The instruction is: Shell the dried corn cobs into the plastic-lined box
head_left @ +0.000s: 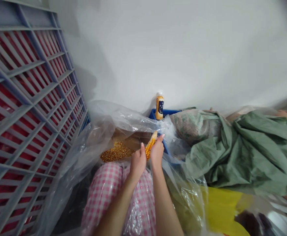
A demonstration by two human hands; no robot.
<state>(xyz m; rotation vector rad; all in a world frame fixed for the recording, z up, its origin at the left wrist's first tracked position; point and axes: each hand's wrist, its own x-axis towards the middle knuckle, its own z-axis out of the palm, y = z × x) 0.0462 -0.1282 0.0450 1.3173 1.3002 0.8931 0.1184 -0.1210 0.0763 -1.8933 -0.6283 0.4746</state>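
Between my two hands an ear of corn (151, 146) stands tilted, its pale tip pointing up and part of its side bare of kernels. My left hand (138, 159) is closed at the cob's lower left, thumb up against it. From the right, my right hand (157, 151) wraps round the cob, thumb raised near the tip. The cob's lower end is partly hidden by my fingers. To the left of my hands, loose corn kernels (117, 152) lie heaped in a cardboard box (130, 137) lined with clear plastic sheet (104, 119).
A yellow bottle with a white cap (159, 106) stands by a blue crate (152, 114) against the white wall. Lilac slatted crates (32, 88) rise at left. Green sacking (251, 150) lies to the right, above a yellow sheet (222, 206). Plastic covers my checkered legs (106, 190).
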